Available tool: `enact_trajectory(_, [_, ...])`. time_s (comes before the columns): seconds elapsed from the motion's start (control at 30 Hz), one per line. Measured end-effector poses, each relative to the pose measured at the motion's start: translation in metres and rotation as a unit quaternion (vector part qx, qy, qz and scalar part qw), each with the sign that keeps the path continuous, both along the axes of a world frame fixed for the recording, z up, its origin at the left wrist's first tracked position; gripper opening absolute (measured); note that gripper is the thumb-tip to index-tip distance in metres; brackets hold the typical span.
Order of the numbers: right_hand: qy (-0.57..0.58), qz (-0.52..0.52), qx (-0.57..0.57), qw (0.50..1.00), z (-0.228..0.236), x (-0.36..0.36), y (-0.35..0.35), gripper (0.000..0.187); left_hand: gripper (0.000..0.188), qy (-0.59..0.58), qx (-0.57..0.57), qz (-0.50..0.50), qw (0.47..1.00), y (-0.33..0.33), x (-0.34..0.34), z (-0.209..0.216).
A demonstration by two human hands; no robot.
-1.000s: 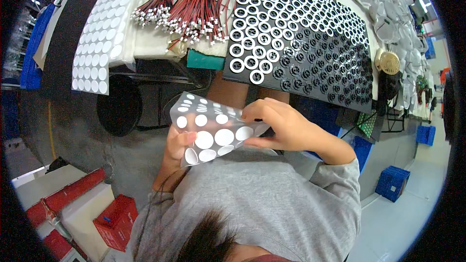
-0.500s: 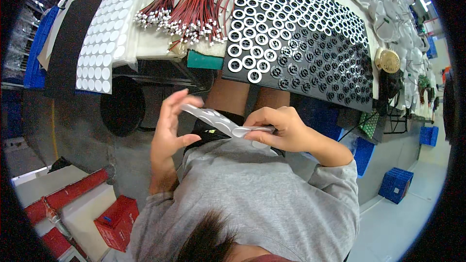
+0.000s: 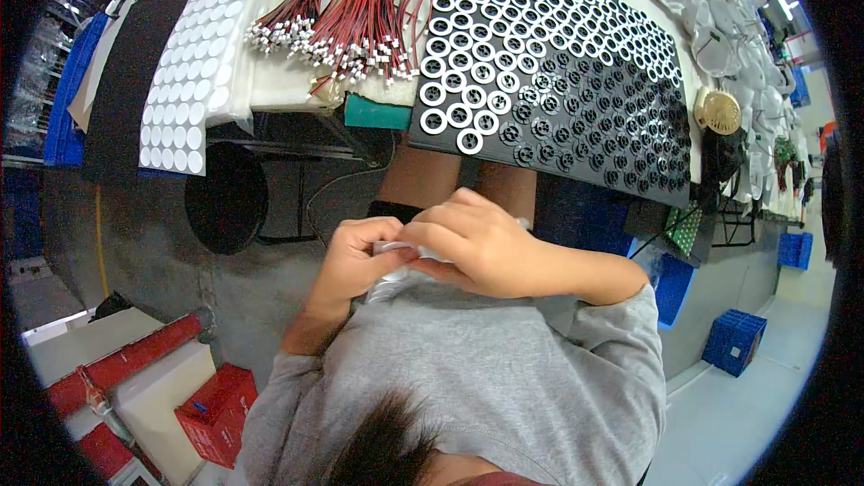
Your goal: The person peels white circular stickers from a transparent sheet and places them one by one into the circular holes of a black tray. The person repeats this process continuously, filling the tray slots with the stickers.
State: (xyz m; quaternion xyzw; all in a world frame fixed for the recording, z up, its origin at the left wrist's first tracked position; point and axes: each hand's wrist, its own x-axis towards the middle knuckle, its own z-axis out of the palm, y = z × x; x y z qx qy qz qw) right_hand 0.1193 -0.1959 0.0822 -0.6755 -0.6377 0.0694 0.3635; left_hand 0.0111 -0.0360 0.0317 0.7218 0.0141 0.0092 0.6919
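Right, a translucent sheet with white round patches (image 3: 388,289) is sitting centre stage, bunched between two hands just in front of the grey T-shirt (image 3: 459,351). By its looks it's weighing next to nothing, bending freely, probably sliding a little under the skin and creasing easily, so its edges are offering the best hold, with a light thumb-and-finger pinch sparing the rounds.

On one side, the left hand (image 3: 349,263) is clamping the sheet between thumb and fingers. Opposite, the right hand (image 3: 481,247) is pinching it too, thumb and forefinger closing on the film; its other fingers are hiding too much to tell.

Beyond the hands, a black board (image 3: 497,147) is carrying rows of black round fittings (image 3: 598,108), many wearing white rings (image 3: 469,130). Further left, red-and-black wire bundles (image 3: 373,4) are fanning out their white connectors (image 3: 360,49), and beside them a long sheet of white discs (image 3: 187,76) is hanging over the table edge.
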Motion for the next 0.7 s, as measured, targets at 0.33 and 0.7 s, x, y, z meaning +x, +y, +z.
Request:
enact_trajectory(0.33, [0.081,-0.063,-0.012,0.995,-0.010,0.005,-0.007,0.022,0.022,0.015,-0.039,-0.042,0.998,-0.006,0.002,0.004])
enact_trajectory(0.7, [-0.073,-0.020,0.080,0.994,-0.006,0.023,-0.009,0.021,0.017,0.087,-0.045,-0.132,0.986,0.008,0.005,-0.002])
